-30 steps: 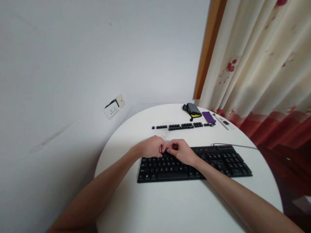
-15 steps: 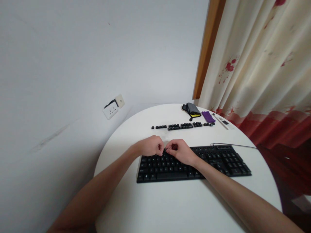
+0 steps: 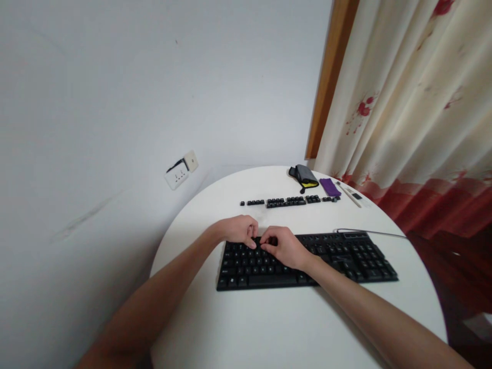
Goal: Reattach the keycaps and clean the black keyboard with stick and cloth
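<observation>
A black keyboard (image 3: 346, 259) lies across a round white table (image 3: 269, 328). My left hand (image 3: 236, 230) rests over the keyboard's upper left rows with its fingers curled and pressed together. My right hand (image 3: 282, 246) meets it fingertip to fingertip just to the right, fingers also bent in a pinch over the keys. What the fingertips grip is too small to make out; it may be a keycap. A row of loose black keycaps (image 3: 288, 201) is laid out in a line farther back on the table.
Behind the keycaps lie a grey and yellow pouch (image 3: 305, 177), a purple cloth (image 3: 329, 186) and a white pen-like tool (image 3: 349, 194). The keyboard's cable (image 3: 374, 231) runs off right. A wall socket (image 3: 179, 171) sits at left, a curtain (image 3: 415, 113) at right.
Both hands have slid slightly toward me over the keyboard's rows, the right hand lower and more curled than before. The view has shifted a little.
</observation>
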